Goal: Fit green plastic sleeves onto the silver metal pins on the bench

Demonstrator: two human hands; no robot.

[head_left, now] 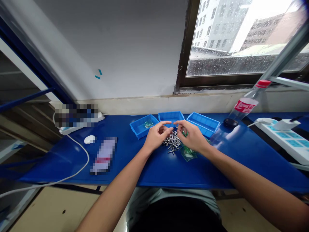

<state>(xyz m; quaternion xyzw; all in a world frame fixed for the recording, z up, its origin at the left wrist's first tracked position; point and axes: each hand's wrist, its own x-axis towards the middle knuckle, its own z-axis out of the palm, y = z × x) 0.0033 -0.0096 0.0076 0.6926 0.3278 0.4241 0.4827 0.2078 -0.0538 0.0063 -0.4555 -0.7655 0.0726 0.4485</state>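
A heap of shiny metal screws [172,141] lies on the blue tabletop, below and between my hands. My left hand [156,134] is over the heap's left side, its index finger and thumb curled toward each other. Facing it from the right is my right hand [190,133], also curled, with its index fingertip close to the left one. Whatever small thing either hand pinches is too small to make out. Under my right hand lies a clear plastic bag with green contents [188,153], partly covered by that hand.
Behind my hands stand three blue trays: a left tray [138,135] with a small green packet [148,123], a middle tray [170,113] and a right tray [205,131]. A bottle [246,104] and power strip [285,135] are right; a blurred flat object [105,154] and white cable [84,164] left.
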